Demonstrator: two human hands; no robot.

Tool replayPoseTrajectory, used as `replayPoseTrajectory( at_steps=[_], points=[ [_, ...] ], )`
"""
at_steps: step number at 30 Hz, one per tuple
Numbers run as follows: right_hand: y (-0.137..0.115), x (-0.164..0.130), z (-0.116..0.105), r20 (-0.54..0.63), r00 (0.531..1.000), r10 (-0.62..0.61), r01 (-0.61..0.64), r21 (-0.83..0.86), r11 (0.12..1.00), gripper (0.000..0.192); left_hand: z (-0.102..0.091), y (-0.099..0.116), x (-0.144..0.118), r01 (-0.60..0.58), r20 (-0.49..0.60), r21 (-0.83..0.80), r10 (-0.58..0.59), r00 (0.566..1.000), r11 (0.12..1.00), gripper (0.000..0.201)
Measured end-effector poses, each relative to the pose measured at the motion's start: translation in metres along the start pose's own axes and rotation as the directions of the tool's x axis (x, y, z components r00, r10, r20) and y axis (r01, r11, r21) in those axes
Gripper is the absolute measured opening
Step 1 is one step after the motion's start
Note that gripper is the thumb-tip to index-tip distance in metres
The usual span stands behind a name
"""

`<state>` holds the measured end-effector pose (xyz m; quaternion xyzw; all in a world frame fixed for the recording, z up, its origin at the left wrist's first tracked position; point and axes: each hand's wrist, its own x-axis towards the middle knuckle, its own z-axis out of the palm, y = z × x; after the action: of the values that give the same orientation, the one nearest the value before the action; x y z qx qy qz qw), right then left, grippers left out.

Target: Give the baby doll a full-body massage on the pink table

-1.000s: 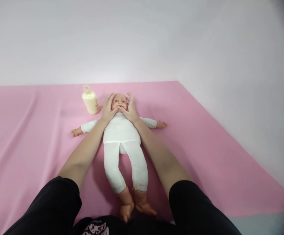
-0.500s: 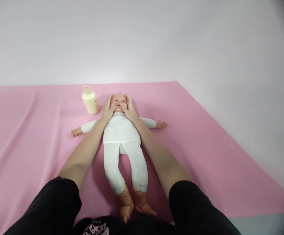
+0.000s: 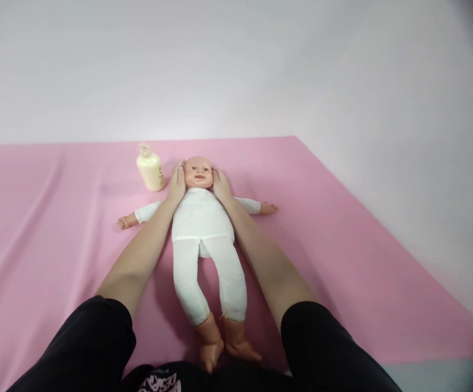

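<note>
A baby doll (image 3: 203, 218) in a white suit lies on its back on the pink sheet (image 3: 342, 245), arms spread, feet toward me. My left hand (image 3: 177, 185) rests flat against the left side of the doll's head. My right hand (image 3: 221, 185) lies against the right side of the head. Both hands cup the cheeks with fingers extended, and the doll's face shows uncovered between them. Neither hand grips anything.
A cream lotion bottle (image 3: 149, 169) with a pump top stands on the sheet just left of the doll's head, close to my left hand. A white wall rises behind, and the sheet's right edge runs diagonally beside pale floor (image 3: 444, 218).
My thumbs were on the doll's mouth and cheeks. Both hands have slid outward to the sides of the head, uncovering the face.
</note>
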<state>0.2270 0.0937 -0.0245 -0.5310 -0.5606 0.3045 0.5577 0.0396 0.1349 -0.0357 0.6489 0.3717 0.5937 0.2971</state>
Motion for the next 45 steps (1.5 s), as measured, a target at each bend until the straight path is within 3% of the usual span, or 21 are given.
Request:
replayPoseTrajectory(
  at_steps=[6,10,13,17,27,33,37,40,45],
  points=[
    [-0.010,-0.008,0.002,0.008,0.991,-0.134,0.134,0.065,0.989,0.083,0.001,0.022,-0.006,-0.221,0.076,0.133,0.213,0.974,0.966,0.079],
    [-0.012,-0.012,0.001,0.117,0.952,-0.284,0.282,0.033,0.959,0.103,0.003,0.023,-0.006,-0.317,0.171,0.171,0.289,0.942,0.933,0.099],
    [-0.010,-0.012,0.001,0.145,0.948,-0.283,0.278,0.050,0.959,0.117,0.003,0.020,-0.005,-0.304,0.189,0.185,0.270,0.944,0.934,0.109],
    [-0.012,-0.010,0.000,0.175,0.950,-0.260,0.254,0.058,0.966,0.111,0.003,0.018,-0.003,-0.283,0.212,0.196,0.241,0.947,0.939,0.113],
    [-0.021,-0.014,-0.002,0.163,0.966,-0.201,0.192,0.073,0.979,0.095,0.003,0.023,-0.004,-0.235,0.174,0.125,0.212,0.962,0.964,0.078],
    [-0.013,-0.006,0.001,0.061,0.994,-0.094,0.086,0.129,0.988,0.085,0.003,0.034,-0.009,-0.133,0.129,0.037,0.127,0.983,0.990,0.075],
    [-0.006,-0.002,0.000,0.047,0.999,0.028,-0.031,0.066,0.997,0.076,0.003,0.039,-0.012,-0.064,0.094,-0.035,0.067,0.993,0.997,0.078],
    [-0.007,-0.003,-0.001,0.031,0.998,0.048,-0.050,0.054,0.997,0.078,0.002,0.040,-0.013,-0.005,0.111,-0.075,0.013,0.994,0.997,0.077],
    [-0.016,-0.008,-0.001,0.117,0.993,0.025,-0.042,0.140,0.989,0.089,-0.004,0.043,-0.014,-0.078,0.192,0.009,0.075,0.978,0.997,0.084]
  ],
)
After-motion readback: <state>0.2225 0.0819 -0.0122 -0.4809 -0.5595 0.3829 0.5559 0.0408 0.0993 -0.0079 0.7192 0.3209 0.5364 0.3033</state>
